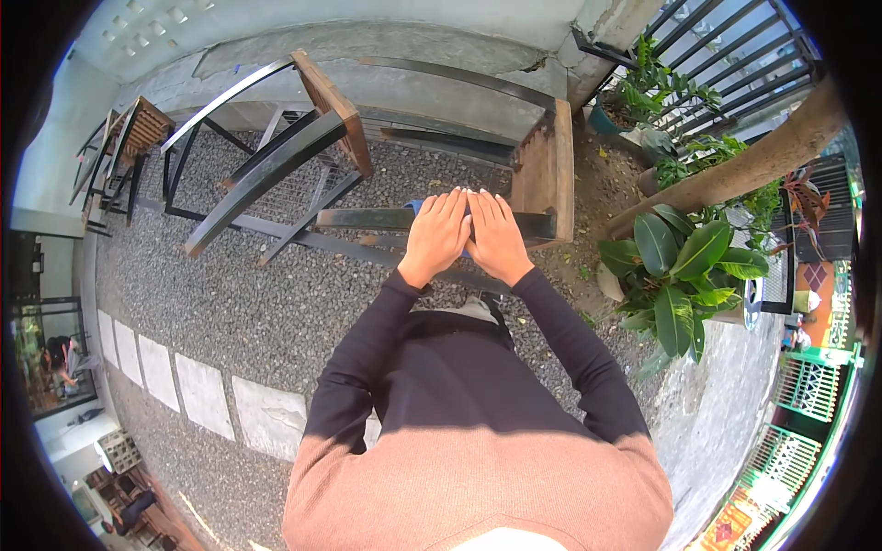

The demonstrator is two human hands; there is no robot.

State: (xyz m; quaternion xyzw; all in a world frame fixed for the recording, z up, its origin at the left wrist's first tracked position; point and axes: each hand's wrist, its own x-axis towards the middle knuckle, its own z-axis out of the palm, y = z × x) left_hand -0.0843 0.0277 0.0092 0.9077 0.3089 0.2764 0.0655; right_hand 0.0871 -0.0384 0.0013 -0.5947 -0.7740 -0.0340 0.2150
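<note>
An item of furniture with a wooden board (542, 156) and dark metal legs lies on its side in front of me. My left hand (439, 230) and my right hand (493, 230) are side by side over its near dark bar (358, 218), thumbs meeting, fingers together and pressed on a blue cloth or pad (413, 206). Most of the blue thing is hidden under my hands, so I cannot make out its shape.
More tipped furniture (257, 174) stands on gravel (230, 303) to the left. Potted plants (689, 257) and a leaning trunk (717, 179) line the right. Paving slabs (202, 395) run lower left. People (64, 363) are visible at the far left.
</note>
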